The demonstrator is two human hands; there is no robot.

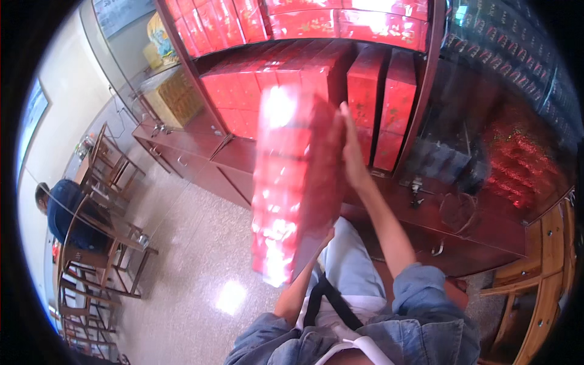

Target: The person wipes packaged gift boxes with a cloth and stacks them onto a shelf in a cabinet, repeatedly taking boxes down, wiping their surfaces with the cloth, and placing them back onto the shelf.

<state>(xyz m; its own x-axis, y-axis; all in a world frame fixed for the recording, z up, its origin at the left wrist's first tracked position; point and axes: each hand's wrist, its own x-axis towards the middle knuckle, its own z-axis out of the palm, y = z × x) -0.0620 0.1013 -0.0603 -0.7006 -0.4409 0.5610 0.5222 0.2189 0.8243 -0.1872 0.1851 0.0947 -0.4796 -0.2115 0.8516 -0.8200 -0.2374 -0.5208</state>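
A long, glossy red pack of several cartons (279, 182), blurred and glaring with reflected light, is held up before my body and tilted. My right hand (351, 146) presses along its right side near the upper end, fingers pointing up. Lower down, my left hand (326, 238) supports it from behind; most of that hand is hidden by the pack. Just beyond stands the middle shelf of a dark red wooden cabinet, where similar red cartons (273, 91) are lined up. Two narrow red packs (362, 100) stand upright to the right of that row, with a dark gap before them.
More red cartons (301, 23) fill the shelf above. To the right, glass covers dark boxes (506, 50); below is a cabinet ledge (474, 228). A gold box (171, 96) sits left. A person (73, 214) sits among wooden chairs (132, 269). Wooden furniture (543, 273) stands right.
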